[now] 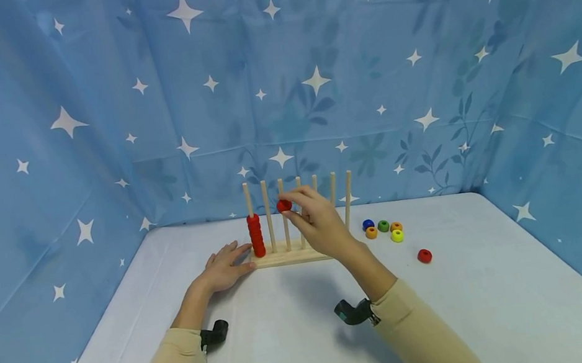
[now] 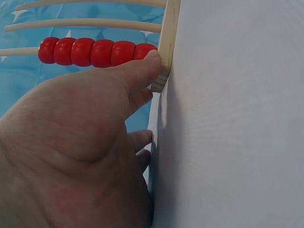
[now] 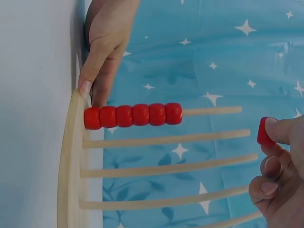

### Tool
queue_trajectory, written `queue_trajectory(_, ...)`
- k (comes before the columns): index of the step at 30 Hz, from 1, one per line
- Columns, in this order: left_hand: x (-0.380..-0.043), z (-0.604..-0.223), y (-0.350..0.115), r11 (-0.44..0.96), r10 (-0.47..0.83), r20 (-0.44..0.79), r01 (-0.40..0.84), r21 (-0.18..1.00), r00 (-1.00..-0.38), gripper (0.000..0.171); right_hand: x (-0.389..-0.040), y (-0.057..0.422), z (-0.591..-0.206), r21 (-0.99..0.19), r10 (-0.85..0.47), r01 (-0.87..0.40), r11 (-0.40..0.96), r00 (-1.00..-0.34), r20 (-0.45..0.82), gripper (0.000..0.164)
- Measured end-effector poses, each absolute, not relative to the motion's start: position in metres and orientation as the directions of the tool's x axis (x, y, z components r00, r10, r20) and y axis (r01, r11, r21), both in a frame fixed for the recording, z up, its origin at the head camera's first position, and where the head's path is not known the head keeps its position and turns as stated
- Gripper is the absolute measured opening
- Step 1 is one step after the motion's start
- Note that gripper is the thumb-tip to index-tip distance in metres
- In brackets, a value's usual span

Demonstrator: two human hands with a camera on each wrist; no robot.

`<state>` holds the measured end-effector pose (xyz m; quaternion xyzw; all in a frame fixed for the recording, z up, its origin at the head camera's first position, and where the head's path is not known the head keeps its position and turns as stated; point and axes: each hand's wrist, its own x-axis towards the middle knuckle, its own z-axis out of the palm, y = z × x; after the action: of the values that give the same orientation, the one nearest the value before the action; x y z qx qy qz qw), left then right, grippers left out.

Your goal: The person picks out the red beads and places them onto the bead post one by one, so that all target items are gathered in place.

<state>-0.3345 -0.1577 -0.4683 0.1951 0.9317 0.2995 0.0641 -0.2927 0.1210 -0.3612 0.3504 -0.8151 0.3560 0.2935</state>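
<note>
A wooden peg rack (image 1: pixel 292 258) stands on the table with several upright pegs. Its leftmost peg carries a stack of several red beads (image 1: pixel 256 237). My left hand (image 1: pixel 225 268) grips the rack's left end; in the left wrist view the thumb (image 2: pixel 142 69) lies on the base beside the lowest bead. Between thumb and fingertips, my right hand (image 1: pixel 322 224) pinches a loose red bead (image 1: pixel 284 206). This bead (image 3: pixel 265 132) is held off the pegs, near the tip level of the bare ones in the right wrist view.
Right of the rack lie loose beads: a blue one (image 1: pixel 368 224), a green one (image 1: pixel 383 226), a yellow one (image 1: pixel 397 236) and two orange ones. Another red bead (image 1: pixel 424 256) lies nearer the front. A blue star-patterned curtain (image 1: pixel 281 114) hangs behind the white table (image 1: pixel 289 357).
</note>
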Motion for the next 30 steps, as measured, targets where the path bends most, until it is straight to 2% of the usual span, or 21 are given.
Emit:
queue_trajectory(16, -0.334, -0.466, -0.157, 0.748, 0.390, -0.015, 0.307, 0.588, -0.921, 0.065, -0.300, 0.104, -0.354, -0.314, -0.320, -0.781, 0.539, -0.535, 0.782, 0.033)
queue_trajectory(23, -0.335, -0.468, -0.157, 0.753, 0.384, -0.009, 0.308, 0.582, -0.923, 0.064, -0.302, 0.098, -0.349, -0.344, -0.302, -0.777, 0.527, -0.550, 0.779, 0.035)
queue_trajectory(30, -0.332, -0.465, -0.157, 0.741, 0.391, -0.006, 0.311, 0.596, -0.921, 0.066, -0.305, 0.093, -0.346, -0.363, -0.288, -0.770, 0.525, -0.562, 0.775, 0.030)
